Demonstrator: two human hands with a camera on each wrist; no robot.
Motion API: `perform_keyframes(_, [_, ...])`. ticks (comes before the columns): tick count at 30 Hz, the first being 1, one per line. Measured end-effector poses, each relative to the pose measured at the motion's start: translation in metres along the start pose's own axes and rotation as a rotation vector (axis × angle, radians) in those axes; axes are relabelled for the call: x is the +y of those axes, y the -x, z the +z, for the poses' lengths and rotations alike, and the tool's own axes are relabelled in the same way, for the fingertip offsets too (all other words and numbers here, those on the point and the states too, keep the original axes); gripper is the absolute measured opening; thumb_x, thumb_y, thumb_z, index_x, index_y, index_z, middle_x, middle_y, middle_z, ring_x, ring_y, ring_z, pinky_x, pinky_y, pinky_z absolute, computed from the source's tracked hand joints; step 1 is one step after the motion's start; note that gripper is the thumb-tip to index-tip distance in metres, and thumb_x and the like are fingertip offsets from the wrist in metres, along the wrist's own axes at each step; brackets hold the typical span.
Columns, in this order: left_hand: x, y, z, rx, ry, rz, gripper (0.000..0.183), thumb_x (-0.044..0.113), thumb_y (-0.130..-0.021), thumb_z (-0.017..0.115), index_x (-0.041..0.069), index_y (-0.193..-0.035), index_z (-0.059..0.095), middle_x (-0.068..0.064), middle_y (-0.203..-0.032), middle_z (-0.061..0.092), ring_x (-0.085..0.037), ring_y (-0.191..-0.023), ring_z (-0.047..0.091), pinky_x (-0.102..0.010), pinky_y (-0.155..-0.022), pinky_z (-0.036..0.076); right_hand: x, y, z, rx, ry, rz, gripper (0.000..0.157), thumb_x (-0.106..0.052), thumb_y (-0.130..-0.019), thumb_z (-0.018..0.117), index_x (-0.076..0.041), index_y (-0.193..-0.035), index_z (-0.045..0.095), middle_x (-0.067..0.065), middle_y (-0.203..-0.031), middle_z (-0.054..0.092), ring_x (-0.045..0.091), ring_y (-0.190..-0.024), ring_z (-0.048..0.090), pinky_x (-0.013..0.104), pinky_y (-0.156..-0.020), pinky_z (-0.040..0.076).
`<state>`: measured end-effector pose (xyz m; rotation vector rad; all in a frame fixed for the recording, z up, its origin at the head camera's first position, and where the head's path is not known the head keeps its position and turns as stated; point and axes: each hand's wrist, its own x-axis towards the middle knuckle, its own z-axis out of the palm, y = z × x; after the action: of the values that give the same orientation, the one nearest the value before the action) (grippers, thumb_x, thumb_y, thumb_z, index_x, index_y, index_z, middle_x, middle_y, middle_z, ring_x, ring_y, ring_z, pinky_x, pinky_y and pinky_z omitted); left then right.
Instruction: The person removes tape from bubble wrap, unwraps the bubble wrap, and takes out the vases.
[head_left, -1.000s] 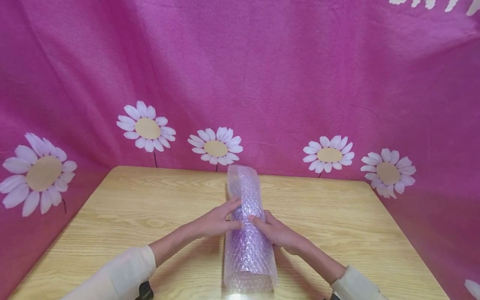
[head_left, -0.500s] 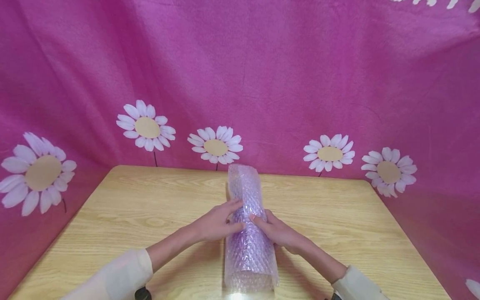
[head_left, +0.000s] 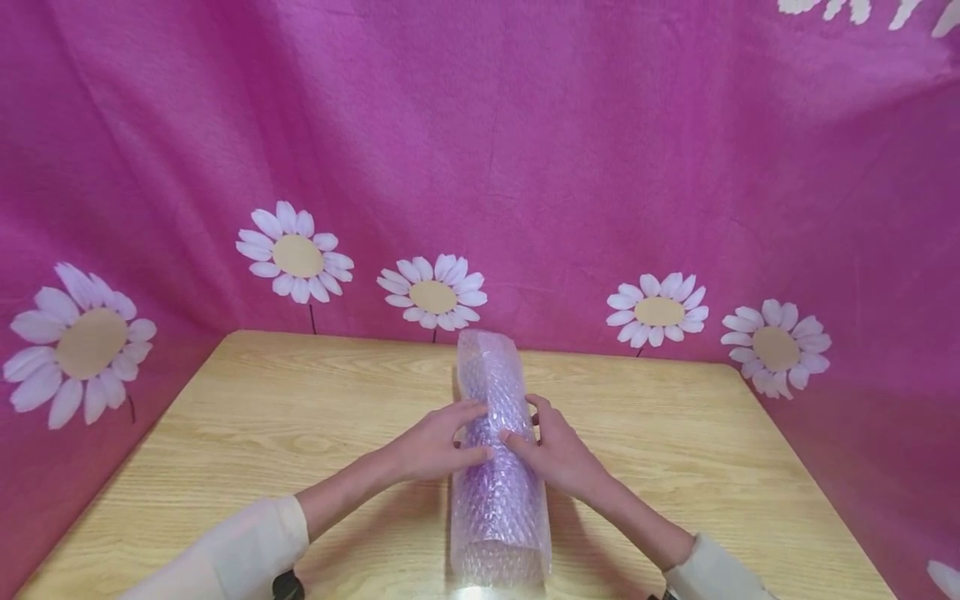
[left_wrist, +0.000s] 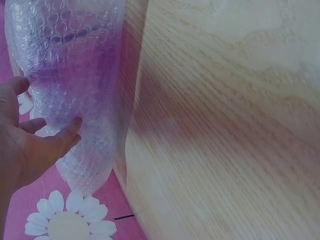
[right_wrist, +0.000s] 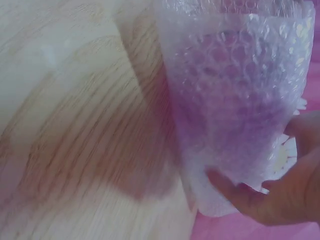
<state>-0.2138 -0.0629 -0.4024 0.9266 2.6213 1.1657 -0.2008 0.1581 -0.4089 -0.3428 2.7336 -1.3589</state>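
Observation:
A long roll of bubble wrap (head_left: 498, 508) lies lengthwise in the middle of the table, with something purple showing through its layers. My left hand (head_left: 435, 442) touches it from the left, thumb and fingers spread against the plastic. From the right side, my right hand (head_left: 558, 454) rests its thumb on the top of the roll, its other fingers along the flank. In the left wrist view the fingers (left_wrist: 62, 137) lie lightly bent on the wrap. The right wrist view shows a fingertip (right_wrist: 217, 180) low on the side. What the wrap encloses is blurred by the bubbles.
The wooden table (head_left: 675, 442) reaches back to a pink cloth (head_left: 540, 167) printed with white daisies, which also hangs along both sides. The roll's far end lies at the table's back edge.
My right fingers have lifted and shifted forward along the roll's right side. The roll's loose near right edge has drawn in slightly to the left. The left hand has barely moved.

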Motion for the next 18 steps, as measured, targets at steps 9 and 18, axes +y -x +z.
perform_keyframes(9, [0.002, -0.003, 0.002, 0.006, -0.051, 0.033, 0.065, 0.033, -0.093, 0.068, -0.004, -0.143, 0.049, -0.025, -0.147, 0.045, -0.039, -0.137, 0.041, -0.053, -0.112, 0.034, -0.014, 0.011, -0.002, 0.126, 0.301, -0.259, 0.042, -0.03, -0.09, 0.072, -0.009, -0.125, 0.064, 0.011, -0.121, 0.058, 0.03, -0.11, 0.056, 0.048, -0.087, 0.051])
perform_keyframes(18, [0.004, -0.002, 0.002, 0.008, -0.049, 0.02, 0.067, 0.032, -0.092, 0.069, -0.006, -0.142, 0.049, -0.025, -0.147, 0.045, -0.039, -0.137, 0.041, -0.052, -0.113, 0.033, -0.025, 0.019, -0.004, -0.029, 0.387, -0.238, 0.067, -0.05, -0.084, 0.072, -0.006, -0.133, 0.058, 0.015, -0.131, 0.055, 0.033, -0.116, 0.054, 0.052, -0.089, 0.052])
